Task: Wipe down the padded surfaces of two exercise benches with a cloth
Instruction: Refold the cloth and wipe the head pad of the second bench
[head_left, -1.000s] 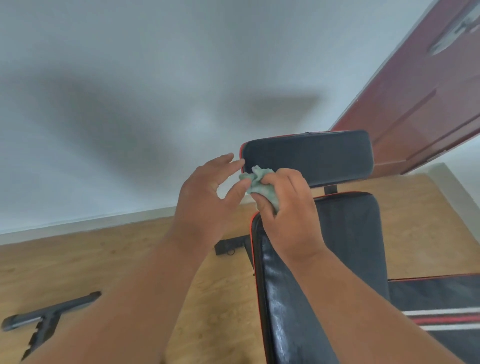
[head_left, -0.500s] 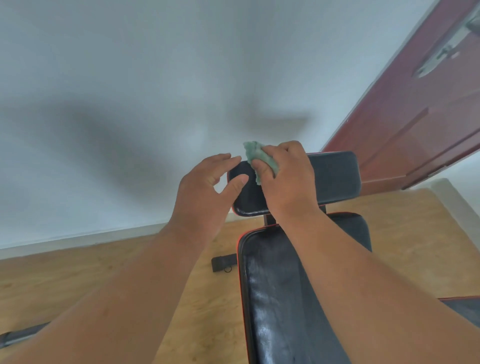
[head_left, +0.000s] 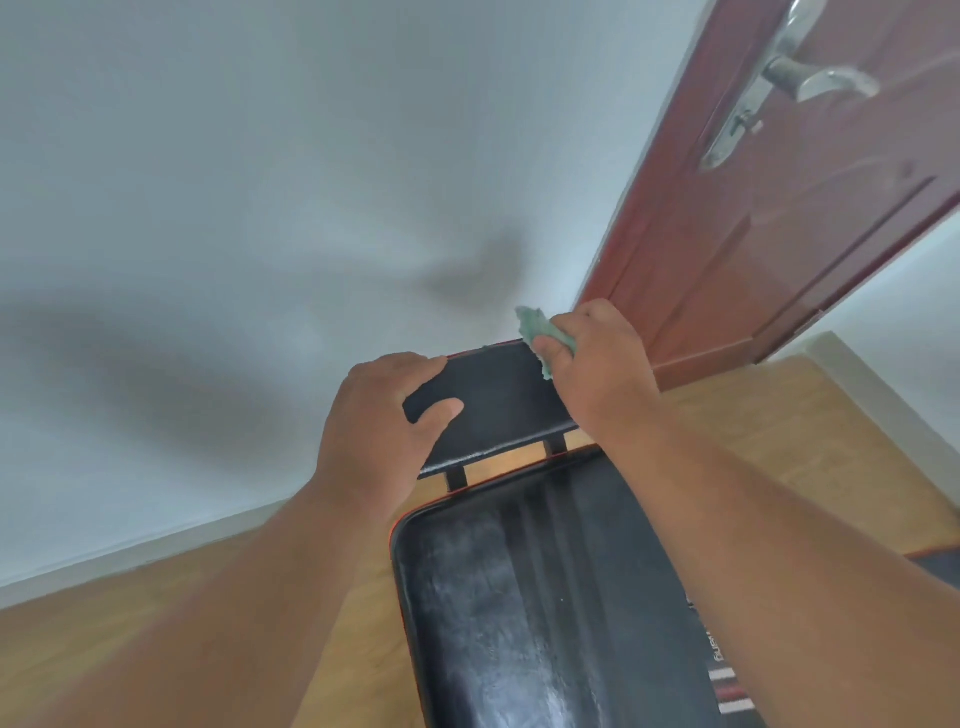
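I see the green cloth (head_left: 540, 335) bunched in my right hand (head_left: 597, 364), pinched between the thumb and the curled fingers, at about 1 o'clock from the middle of the view. The cloth touches the far right corner of the headrest pad (head_left: 498, 405), a small black cushion with a red edge. A part of the cloth sticks out above the pad, in front of the wall (head_left: 260, 208).

My left hand (head_left: 384, 415) grips the left end of the same pad: the fingers curl over its far edge and the thumb lies on its front face.

Below the headrest pad, toward 6 o'clock, is the long back pad (head_left: 530, 597) of the bench, black and shiny, with pale streaks on its surface. Two short black posts join the two pads, and I can see the floor between them.

The wooden floor (head_left: 156, 623) lies at 8 o'clock and at 3 o'clock. At 2 o'clock stands a dark red door (head_left: 779, 234) with a metal handle (head_left: 810, 83).
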